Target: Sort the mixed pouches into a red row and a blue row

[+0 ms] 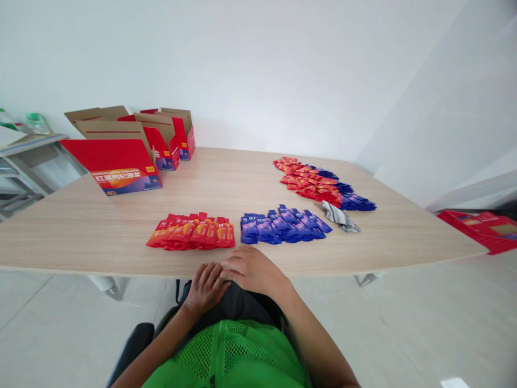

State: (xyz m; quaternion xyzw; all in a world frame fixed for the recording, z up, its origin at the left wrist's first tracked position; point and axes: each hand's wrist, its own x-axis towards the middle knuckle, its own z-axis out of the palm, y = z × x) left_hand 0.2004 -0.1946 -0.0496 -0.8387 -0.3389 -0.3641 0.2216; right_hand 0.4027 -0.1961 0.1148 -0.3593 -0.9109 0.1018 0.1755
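My left hand (207, 284) rests on the table's front edge, fingers loosely bent and slightly apart, nothing seen in it. Beside it, my right hand (253, 269) lies on the same edge, its fingertips meeting the left hand; it shows no object either. Just beyond my hands, a row of overlapping red sachets (194, 231) lies on the left and a row of blue-purple sachets (283, 225) on the right. Neither hand touches the sachets.
Open red cartons (125, 175) stand at the back left of the wooden table (226, 178). A pile of red sachets (311, 180) and blue sachets (355, 201) lies at the back right, near a crumpled striped grey packet (340, 216). A red carton (482, 226) is off the right edge.
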